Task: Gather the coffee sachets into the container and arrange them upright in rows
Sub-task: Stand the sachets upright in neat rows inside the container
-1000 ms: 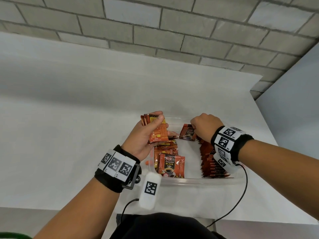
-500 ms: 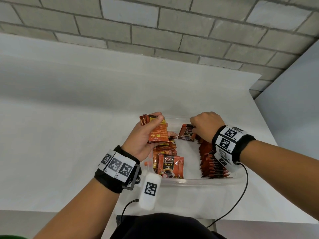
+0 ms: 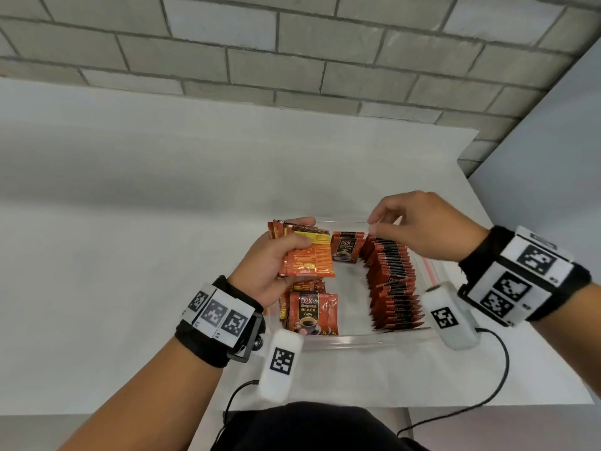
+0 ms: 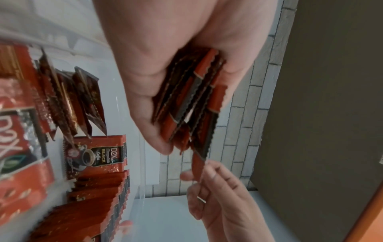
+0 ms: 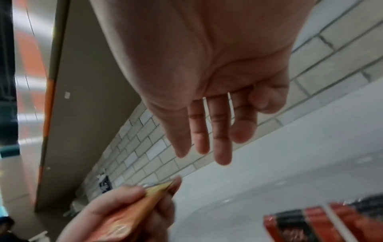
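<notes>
Orange and black coffee sachets fill a clear container point(image 3: 357, 340) on the white table. A long row of upright sachets point(image 3: 393, 281) runs along its right side, and one sachet point(image 3: 346, 247) stands facing me at the far wall. More sachets point(image 3: 312, 310) stand at the front left. My left hand point(image 3: 300, 236) grips a stack of sachets point(image 3: 309, 258) point(image 4: 190, 98) above the container's left side. My right hand point(image 3: 372, 222) hovers over the row's far end with its fingers point(image 5: 207, 144) extended and nothing in them.
A clear zip bag with a red strip point(image 3: 429, 268) lies by the container's right wall. A brick wall point(image 3: 292, 43) rises behind the table. The table's right edge point(image 3: 507, 242) is near my right wrist, and cables point(image 3: 500, 379) trail at the front.
My right hand has let go of the sachet at the container's far wall, lifted and opened. That sachet now stands alone. My left hand still holds its stack.
</notes>
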`<state>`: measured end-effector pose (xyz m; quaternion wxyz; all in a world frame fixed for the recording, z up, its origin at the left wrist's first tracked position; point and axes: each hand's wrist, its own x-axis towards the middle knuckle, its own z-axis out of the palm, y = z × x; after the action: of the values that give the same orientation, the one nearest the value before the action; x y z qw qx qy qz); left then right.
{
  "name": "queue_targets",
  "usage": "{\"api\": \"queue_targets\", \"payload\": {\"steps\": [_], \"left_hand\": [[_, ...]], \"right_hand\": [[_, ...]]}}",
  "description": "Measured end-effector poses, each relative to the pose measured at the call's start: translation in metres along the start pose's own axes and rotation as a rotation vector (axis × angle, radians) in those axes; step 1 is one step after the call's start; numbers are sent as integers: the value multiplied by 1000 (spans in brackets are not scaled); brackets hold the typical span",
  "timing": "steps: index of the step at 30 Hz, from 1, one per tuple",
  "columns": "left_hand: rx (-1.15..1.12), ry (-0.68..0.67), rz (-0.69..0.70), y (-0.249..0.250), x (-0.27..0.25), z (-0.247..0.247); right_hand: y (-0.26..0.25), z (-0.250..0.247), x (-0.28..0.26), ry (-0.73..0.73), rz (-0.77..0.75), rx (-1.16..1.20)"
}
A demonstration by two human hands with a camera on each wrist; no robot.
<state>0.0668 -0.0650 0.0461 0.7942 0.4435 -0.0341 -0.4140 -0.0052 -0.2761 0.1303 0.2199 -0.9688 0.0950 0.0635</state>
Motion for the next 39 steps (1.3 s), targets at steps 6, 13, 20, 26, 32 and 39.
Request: {"api": "queue_targets", "payload": {"steps": [6,13,20,26,32,39], "left_hand": [[65,-112,48,-7,1,14],[63,-72,44,-4,-3,14],[-103,-5,42,-3,-2,6],[0,-18,84,-2,-1,3],[158,-44,103,-8,0,13],[74,122,122,9,0,-7]], "right_hand": [[-20,27,-11,-17,-81,354],[-17,29,-4,183,-103,490],[-19,54,-12,209,-324,335],[-14,51,-9,177,-271,267],[-14,39,5,-41,-144,298],[22,31,24,-101,57,87]]}}
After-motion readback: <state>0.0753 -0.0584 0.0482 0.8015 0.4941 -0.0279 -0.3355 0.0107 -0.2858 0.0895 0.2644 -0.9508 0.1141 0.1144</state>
